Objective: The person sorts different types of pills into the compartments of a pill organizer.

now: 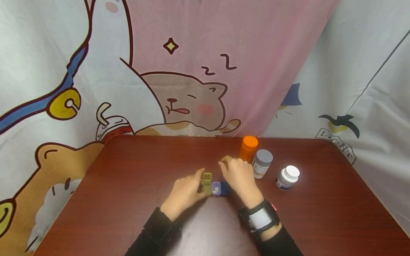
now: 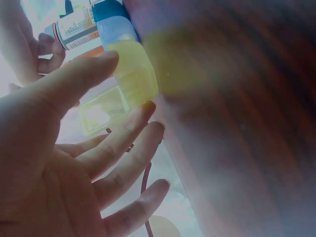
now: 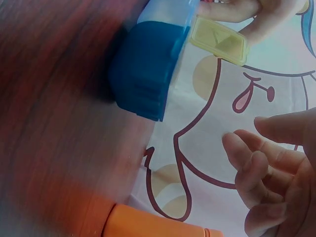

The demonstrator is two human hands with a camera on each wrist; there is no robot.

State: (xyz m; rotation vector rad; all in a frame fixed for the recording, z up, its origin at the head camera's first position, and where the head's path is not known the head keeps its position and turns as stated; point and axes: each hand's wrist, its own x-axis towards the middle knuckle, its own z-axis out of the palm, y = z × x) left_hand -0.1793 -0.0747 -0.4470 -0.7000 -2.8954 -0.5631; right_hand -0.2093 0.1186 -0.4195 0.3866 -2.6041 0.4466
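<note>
A small pill organizer (image 1: pixel 216 188) lies on the table with yellow, pale purple and dark blue compartments in a row. Its yellow lid (image 3: pixel 219 41) stands raised, and pale pills (image 1: pixel 216 190) show in the purple compartment. My left hand (image 1: pixel 185 192) pinches the yellow end (image 2: pixel 133 74) between thumb and fingers. Above and beyond the dark blue end (image 3: pixel 145 66) hovers my right hand (image 1: pixel 240 177), its fingers loosely bent. The right wrist view shows a gap between that thumb and the fingertips, with nothing visible in it.
Right of the organizer stand an orange bottle (image 1: pixel 248 149), a grey-capped bottle (image 1: pixel 262 163) and a white bottle (image 1: pixel 287 177) with a white cap. The orange one is close behind my right hand. A cartoon-printed curtain (image 1: pixel 272 53) hangs beyond the table's far edge.
</note>
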